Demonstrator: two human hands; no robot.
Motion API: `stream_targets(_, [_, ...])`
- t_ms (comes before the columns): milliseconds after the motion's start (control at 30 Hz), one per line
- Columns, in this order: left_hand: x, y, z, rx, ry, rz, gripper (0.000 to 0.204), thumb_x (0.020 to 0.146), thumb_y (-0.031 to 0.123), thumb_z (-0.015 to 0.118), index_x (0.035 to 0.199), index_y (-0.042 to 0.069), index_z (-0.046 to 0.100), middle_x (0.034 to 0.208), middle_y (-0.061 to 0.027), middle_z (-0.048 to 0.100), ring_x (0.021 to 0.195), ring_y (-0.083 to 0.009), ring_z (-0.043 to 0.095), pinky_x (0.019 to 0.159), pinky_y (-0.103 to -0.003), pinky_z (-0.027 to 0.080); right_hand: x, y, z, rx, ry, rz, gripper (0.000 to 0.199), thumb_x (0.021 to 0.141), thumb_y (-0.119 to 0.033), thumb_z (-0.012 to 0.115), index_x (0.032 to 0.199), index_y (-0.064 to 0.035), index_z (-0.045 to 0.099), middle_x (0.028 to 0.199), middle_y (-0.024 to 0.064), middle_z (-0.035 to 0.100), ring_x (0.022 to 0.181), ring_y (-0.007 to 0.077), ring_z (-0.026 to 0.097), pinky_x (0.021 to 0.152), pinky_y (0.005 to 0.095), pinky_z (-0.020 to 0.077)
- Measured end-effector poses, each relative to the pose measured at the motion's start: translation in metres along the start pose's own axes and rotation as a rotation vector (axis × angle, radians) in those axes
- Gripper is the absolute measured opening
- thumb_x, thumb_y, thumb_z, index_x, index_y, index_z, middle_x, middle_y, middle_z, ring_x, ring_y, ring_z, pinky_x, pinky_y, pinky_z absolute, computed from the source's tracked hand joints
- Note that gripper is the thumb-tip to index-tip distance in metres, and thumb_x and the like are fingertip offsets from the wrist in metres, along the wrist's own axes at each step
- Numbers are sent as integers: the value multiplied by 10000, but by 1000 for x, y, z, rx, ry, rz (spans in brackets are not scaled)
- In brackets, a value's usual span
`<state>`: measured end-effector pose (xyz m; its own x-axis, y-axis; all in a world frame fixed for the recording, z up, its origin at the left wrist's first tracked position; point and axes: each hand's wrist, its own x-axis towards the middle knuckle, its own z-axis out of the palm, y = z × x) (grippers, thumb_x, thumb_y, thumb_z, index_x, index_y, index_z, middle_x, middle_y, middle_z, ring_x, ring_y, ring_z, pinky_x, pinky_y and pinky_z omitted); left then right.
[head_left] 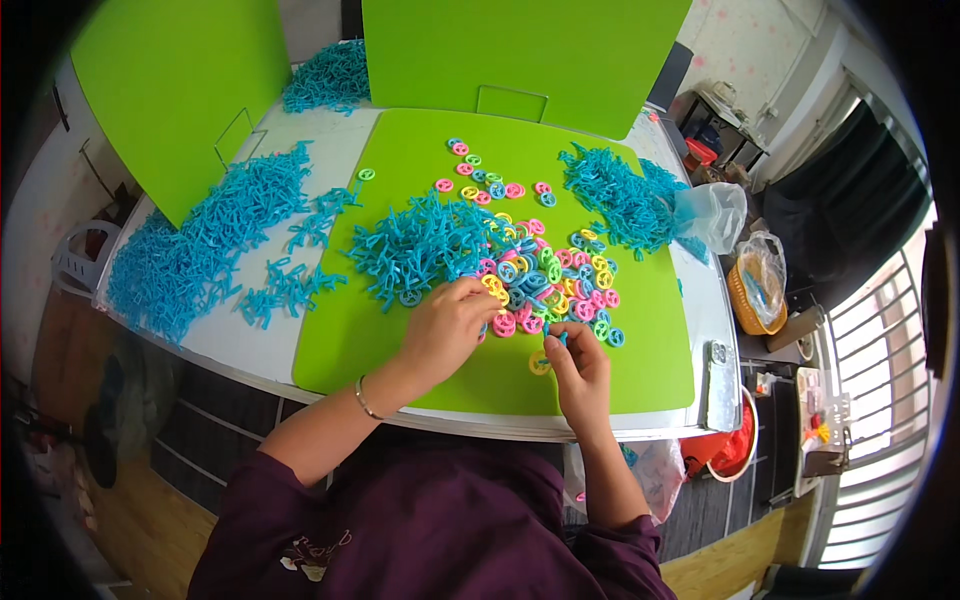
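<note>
Plastic rings (545,285), small and bright: left hand (447,325) pinches one, right hand (578,370) another.

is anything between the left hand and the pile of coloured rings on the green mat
Nothing visible stands in the way. The left hand already rests at the near edge of the pile of coloured rings, its fingers touching them. The blue plastic pieces lie beside it, farther back on the green mat. The right hand works just right of it.

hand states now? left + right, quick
Left hand: fingers curled into the pile of coloured plastic rings; grasp cannot be told.
Right hand: fingertips pinched on a small blue piece over the green mat.
</note>
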<state>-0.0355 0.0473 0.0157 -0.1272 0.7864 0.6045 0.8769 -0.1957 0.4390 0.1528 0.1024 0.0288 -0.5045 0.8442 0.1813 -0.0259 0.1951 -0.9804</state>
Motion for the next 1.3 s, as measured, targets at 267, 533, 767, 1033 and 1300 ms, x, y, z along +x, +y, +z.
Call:
stream_targets(267, [-22, 19, -18, -1194, -20, -679, 195, 942, 117, 536, 1063, -15, 613, 943, -56, 655, 835, -122, 647, 704, -225, 548, 0, 0, 22, 37, 2, 49, 176, 911, -143, 604, 987, 16, 608, 821, -10, 596, 751, 45, 520, 667, 187, 411])
stream_targets(533, [-36, 26, -12, -1117, 35, -615, 207, 915, 92, 576, 1074, -24, 637, 945, -78, 667, 809, -113, 640, 716, -226, 553, -9, 13, 33, 55, -51, 51, 225, 862, -74, 650, 1068, 13, 636, 826, 13, 634, 740, 71, 552, 658, 214, 443])
stream_targets(767, [-37, 26, -14, -1012, 48, -584, 172, 895, 63, 599, 1032, -16, 666, 862, -62, 681, 757, -94, 640, 684, -216, 544, -7, 5, 34, -517, -35, -484, 363, 745, -5, 705, 1102, -24, 645, 749, 84, 596, 672, 206, 561, 615, 291, 444])
stream_targets(1033, [-39, 26, -13, -876, 55, -433, 177, 904, 27, 568, 1050, -7, 663, 941, -77, 684, 850, -124, 641, 744, -235, 533, -8, 3, 39, -838, 135, -702, 340, 718, -1, 714, 1052, -46, 666, 761, 71, 599, 673, 215, 549, 601, 319, 436])
stream_targets(1300, [-32, 25, -24, -1220, -76, -485, 304, 901, 66, 583, 1202, 32, 578, 1278, -104, 537, 1062, -141, 571, 859, -267, 494, -13, -3, 7, -628, 19, -547, 305, 691, 9, 734, 984, -65, 693, 829, 79, 619, 758, 234, 574, 690, 346, 450])
